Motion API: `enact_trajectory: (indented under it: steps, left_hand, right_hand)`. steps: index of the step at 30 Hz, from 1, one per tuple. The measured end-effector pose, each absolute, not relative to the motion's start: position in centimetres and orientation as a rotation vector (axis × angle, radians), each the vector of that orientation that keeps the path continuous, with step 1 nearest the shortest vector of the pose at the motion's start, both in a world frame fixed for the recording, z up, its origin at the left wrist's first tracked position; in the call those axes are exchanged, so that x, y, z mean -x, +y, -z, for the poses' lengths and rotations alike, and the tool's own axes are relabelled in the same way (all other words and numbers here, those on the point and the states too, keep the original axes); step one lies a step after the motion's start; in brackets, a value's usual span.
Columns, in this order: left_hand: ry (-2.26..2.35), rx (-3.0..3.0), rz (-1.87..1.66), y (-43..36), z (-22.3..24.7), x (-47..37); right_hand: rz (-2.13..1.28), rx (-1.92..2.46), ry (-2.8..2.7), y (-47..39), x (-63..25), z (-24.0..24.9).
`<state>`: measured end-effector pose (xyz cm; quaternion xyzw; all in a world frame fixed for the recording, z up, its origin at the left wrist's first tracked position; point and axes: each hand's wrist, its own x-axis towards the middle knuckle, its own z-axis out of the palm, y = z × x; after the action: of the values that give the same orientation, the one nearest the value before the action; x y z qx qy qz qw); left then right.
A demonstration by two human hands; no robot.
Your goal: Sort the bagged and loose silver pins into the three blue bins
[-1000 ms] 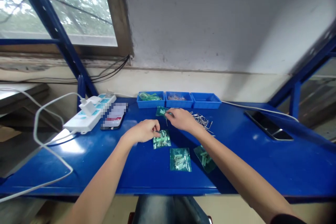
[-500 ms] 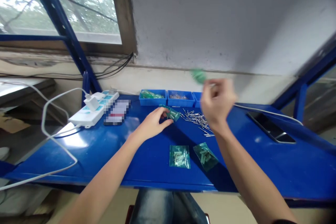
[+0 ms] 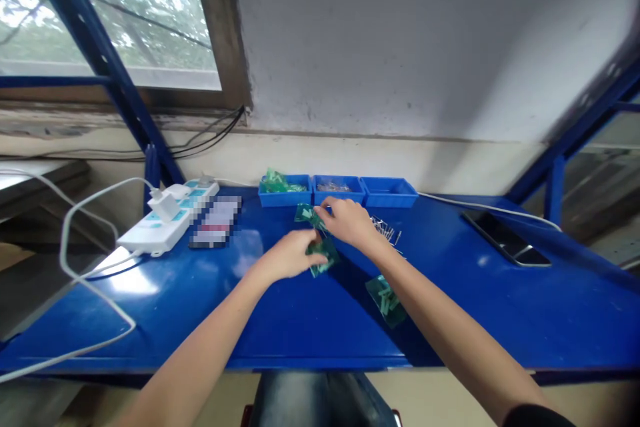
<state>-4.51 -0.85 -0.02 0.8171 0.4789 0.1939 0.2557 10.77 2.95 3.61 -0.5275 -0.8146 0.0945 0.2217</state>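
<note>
My left hand (image 3: 289,255) is over the middle of the blue table, thumb and fingers closed on a green see-through packet (image 3: 324,265) with pale parts inside. Just behind it, my right hand (image 3: 346,219) pinches the edge of a second green packet (image 3: 304,213). These two packets lie close together and seem to overlap. Another packet (image 3: 386,300) lies flat near my right forearm. A pile of thin metal pins (image 3: 384,229) is partly hidden behind my right hand and wrist.
Along the back stand three blue bins: one with green bags (image 3: 283,185), one with small metal parts (image 3: 337,185), and a right one (image 3: 390,195). A white power strip (image 3: 167,221) and blurred-out phone (image 3: 216,221) are left; a dark phone (image 3: 505,239) is right.
My right hand has come down and left from mid-air, where it held something green. The front middle packet has left its spot. Green plastic now stands higher in the left bin.
</note>
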Motion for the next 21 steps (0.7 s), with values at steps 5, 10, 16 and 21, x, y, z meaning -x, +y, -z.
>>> enact_trajectory:
  steps: [5,10,16,21]
  left_hand:
    - [1.28,-2.178,-1.085,0.3,-0.2,6.0]
    - [1.262,-2.093,-1.123,0.1,-0.5,5.5]
    - [1.454,-2.086,-1.097,0.1,0.3,5.4]
    - [1.698,-2.304,-0.965,0.6,1.5,3.8]
  right_hand:
    - [-0.711,1.0,-2.278,0.2,-12.5,-3.6]
    - [-0.385,1.019,-2.307,0.4,-12.3,-4.1]
    - [0.172,1.015,-1.153,1.1,-15.2,-8.5]
    - [0.384,0.84,-0.912,1.6,-15.8,-11.6]
